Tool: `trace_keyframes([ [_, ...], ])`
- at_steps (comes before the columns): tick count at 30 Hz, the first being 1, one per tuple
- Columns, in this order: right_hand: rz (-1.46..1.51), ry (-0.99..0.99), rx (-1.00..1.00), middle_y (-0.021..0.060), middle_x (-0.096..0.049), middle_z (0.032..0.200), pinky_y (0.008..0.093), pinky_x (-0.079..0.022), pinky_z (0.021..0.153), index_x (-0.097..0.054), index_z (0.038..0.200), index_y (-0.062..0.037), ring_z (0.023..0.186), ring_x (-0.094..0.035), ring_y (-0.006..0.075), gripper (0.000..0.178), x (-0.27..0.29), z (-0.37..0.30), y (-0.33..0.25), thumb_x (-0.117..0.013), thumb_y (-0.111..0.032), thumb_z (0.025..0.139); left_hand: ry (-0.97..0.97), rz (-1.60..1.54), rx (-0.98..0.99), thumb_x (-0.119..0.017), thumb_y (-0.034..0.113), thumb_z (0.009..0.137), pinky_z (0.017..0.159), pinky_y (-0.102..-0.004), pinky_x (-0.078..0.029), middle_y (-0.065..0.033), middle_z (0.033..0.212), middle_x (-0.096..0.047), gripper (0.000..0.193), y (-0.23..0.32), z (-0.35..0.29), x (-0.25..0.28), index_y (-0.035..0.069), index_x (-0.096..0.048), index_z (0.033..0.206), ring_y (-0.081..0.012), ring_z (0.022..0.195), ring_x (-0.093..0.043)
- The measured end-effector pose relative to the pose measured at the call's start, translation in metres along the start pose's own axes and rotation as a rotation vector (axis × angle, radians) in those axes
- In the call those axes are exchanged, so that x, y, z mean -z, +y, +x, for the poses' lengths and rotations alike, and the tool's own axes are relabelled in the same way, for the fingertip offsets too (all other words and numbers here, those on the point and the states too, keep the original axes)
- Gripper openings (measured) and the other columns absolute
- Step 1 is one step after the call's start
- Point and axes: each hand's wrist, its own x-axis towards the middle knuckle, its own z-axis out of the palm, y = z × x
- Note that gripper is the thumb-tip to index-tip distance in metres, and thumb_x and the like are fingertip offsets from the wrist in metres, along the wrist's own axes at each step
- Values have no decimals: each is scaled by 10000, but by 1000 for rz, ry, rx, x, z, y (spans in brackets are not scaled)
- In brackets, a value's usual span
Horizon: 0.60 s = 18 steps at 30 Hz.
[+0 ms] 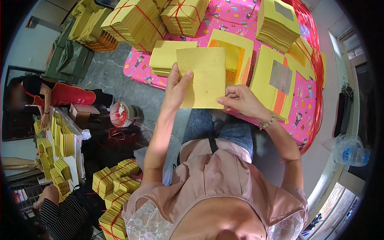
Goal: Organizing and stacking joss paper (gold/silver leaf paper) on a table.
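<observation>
The left hand (176,86) and right hand (242,101) grasp a rectangular yellow paper sheet (202,76) between their fingers, by the pink cartoon-print tabletop's (303,108) near edge; glossy red strands (319,92) line the tabletop's right side.

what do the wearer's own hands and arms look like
The left hand and right hand are gloveless; a bracelet of pale, greenish beads circles the right wrist. The short sleeves are dusty pink, with whitish floral lace panels.

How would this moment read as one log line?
left hand: holds yellow sheet by left edge | right hand: pinches its lower right corner | beyond: tied yellow stacks on pink cover
</observation>
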Motion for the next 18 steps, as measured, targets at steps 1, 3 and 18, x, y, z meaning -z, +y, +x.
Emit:
trace_keyframes([
  [1,19,4,-11,25,-715,863,190,-516,646,-670,949,-21,772,-654,59,213,-2,1,0,-706,-231,944,11,-6,-15,-511,57,1004,1037,-308,-405,-104,1327,-568,414,1,-2,0,13,-415,1404,-149,1205,-534],
  [3,35,7,-20,24,-711,865,196,-505,625,-670,937,-22,763,-637,46,210,-6,2,2,-708,-229,943,23,-13,-33,-506,55,1005,1024,-313,-418,-105,1315,-571,404,4,-3,4,3,-415,1395,-149,1197,-537],
  [18,53,-59,-108,33,-703,900,182,-520,685,-678,1005,-3,771,-653,55,252,-5,5,-9,-737,-234,922,-57,241,-20,-516,69,1000,943,-312,-455,-111,1184,-601,395,2,-47,16,-15,-421,1374,-136,1107,-538],
])
